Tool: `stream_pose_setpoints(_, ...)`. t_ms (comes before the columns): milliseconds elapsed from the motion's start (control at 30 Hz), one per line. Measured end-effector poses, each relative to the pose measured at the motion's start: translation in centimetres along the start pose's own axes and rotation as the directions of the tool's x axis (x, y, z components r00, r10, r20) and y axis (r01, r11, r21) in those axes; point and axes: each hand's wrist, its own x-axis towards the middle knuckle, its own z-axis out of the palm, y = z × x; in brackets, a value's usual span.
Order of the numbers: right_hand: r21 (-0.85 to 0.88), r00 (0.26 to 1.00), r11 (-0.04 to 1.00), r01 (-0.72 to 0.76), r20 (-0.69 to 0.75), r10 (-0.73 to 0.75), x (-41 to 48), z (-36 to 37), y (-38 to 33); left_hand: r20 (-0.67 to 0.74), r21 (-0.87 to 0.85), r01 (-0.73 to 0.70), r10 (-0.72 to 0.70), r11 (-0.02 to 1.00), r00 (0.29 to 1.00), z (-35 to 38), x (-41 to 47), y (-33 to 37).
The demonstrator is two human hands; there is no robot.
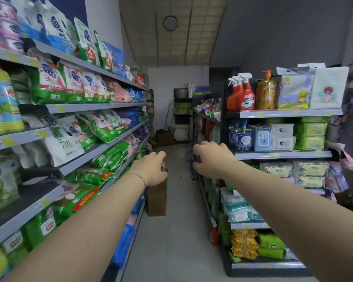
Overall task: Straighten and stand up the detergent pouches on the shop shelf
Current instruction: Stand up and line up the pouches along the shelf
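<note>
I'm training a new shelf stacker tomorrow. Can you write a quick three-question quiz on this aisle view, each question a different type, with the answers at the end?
1. True or false: the red spray bottles stand on the right rack's top shelf.
2. Which wrist wears the bracelet? A left, B right, C both.
3. Fill in: the slumped detergent pouches beside the left hand are mostly ____ in colour.
Key: 1 true; 2 A; 3 green.
</note>
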Motion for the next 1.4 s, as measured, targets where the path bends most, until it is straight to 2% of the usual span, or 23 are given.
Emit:
stream_pose_setpoints(300, 0.058, 0.997, 0.996, -0.071, 0.044, 0.069, 8.5, 5.6, 4.9, 0.055, 0.052, -0.032, 0.029, 0.998, 0.998, 3.9, 9.7, -1.1)
stream_pose_setpoints(667, 0.090, 0.999, 0.996, -0.016, 0.035, 0.013, 22.7, 11.3, 12.6, 0.066, 0.077, 0.013, -0.018, 0.997, 0.998, 8.2, 24.9, -1.3)
stream_pose_setpoints(967, 0.096, 1.000, 0.995, -0.001, 0.005, 0.000, 33.9, 13.5, 21.1, 0.024, 0.177, 0.051, -0.056, 0.983, 0.998, 9.7, 37.3, -0.1)
stream_pose_setpoints(1200, 0.085, 0.997, 0.995, 0.046, 0.057, -0.051, 39.7, 17.3, 22.8, 0.067, 0.179, 0.066, -0.080, 0.982, 0.995, 12.9, 43.2, -1.6)
stream_pose_setpoints(1400, 0.078, 0.997, 0.996, 0.034, 0.060, -0.039, 46.0, 19.7, 23.0, 0.049, 0.160, 0.100, -0.109, 0.982, 0.993, 14.5, 48.8, -5.0)
